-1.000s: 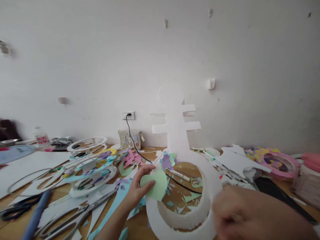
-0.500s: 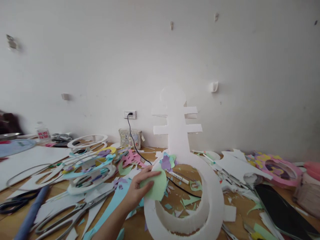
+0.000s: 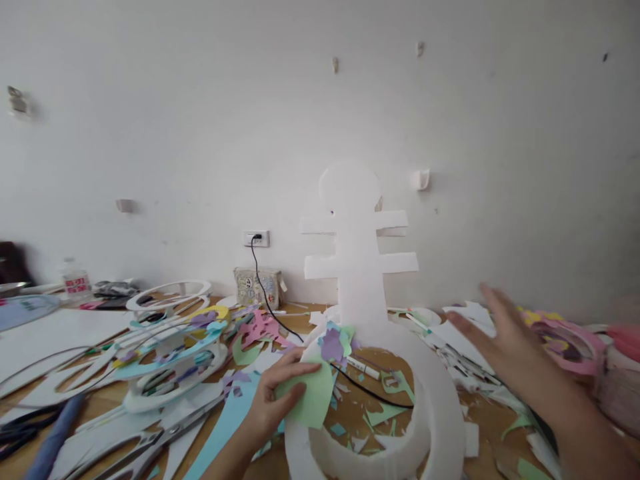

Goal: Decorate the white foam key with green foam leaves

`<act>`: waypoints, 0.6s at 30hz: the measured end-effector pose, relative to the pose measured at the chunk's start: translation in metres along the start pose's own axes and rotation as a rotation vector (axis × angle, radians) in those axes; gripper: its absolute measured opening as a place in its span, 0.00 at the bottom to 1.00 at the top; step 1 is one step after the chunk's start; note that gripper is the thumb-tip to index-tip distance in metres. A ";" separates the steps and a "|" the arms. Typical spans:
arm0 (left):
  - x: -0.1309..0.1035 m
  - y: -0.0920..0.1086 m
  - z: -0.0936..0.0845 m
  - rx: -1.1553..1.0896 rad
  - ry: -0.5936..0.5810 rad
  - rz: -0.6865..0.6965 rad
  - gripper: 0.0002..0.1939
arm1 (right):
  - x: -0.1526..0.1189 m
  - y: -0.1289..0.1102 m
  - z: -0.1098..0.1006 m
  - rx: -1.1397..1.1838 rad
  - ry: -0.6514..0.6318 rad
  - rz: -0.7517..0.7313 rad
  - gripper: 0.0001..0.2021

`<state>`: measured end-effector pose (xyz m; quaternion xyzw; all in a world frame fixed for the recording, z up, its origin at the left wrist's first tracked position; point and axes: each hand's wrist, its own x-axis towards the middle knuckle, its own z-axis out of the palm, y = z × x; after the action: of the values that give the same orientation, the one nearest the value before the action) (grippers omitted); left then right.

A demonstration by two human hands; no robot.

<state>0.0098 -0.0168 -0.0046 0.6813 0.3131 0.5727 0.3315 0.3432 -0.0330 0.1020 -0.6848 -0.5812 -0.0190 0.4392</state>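
Note:
A piece of light green paper (image 3: 315,398) is pinched between the thumb and fingers of my left hand (image 3: 277,393). It lies against the left side of a white foam ring (image 3: 447,413), from which a tall white foam post (image 3: 356,267) with short side bars rises. Just above the paper, purple, blue and green paper flowers (image 3: 334,343) sit on the ring. My right hand (image 3: 515,353), slightly blurred, is raised over the right side of the table with its fingers spread and nothing in them.
Large scissors (image 3: 155,437) and a blue rod (image 3: 57,437) lie at the left, near a decorated white tiered frame (image 3: 173,370). A black cable (image 3: 273,307) runs from the wall outlet through the ring. Paper scraps, a pouch (image 3: 259,288) and a pink ring (image 3: 570,343) surround it.
My right hand has come into view from the right, with fingers spread. My left hand still holds the green paper by the ring. The view has shifted slightly.

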 end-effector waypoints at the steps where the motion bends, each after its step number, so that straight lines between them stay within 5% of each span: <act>1: 0.000 0.001 0.000 -0.004 -0.003 0.000 0.13 | -0.004 0.000 0.008 0.079 -0.104 -0.030 0.52; 5: 0.001 0.002 0.000 -0.042 0.000 -0.010 0.12 | -0.016 -0.002 0.035 0.244 -0.417 -0.093 0.48; 10: -0.001 -0.005 0.000 -0.126 0.016 -0.036 0.11 | -0.013 -0.007 0.049 0.281 -0.554 -0.098 0.50; 15: 0.001 -0.010 -0.003 -0.269 0.235 -0.204 0.10 | -0.008 -0.012 0.052 0.313 -0.560 -0.123 0.38; 18: 0.009 -0.017 -0.012 -0.224 0.426 -0.192 0.09 | -0.009 -0.015 0.051 0.297 -0.500 -0.119 0.35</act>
<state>-0.0019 0.0014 -0.0120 0.4713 0.3739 0.7002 0.3844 0.3036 -0.0090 0.0751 -0.5613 -0.7068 0.2100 0.3759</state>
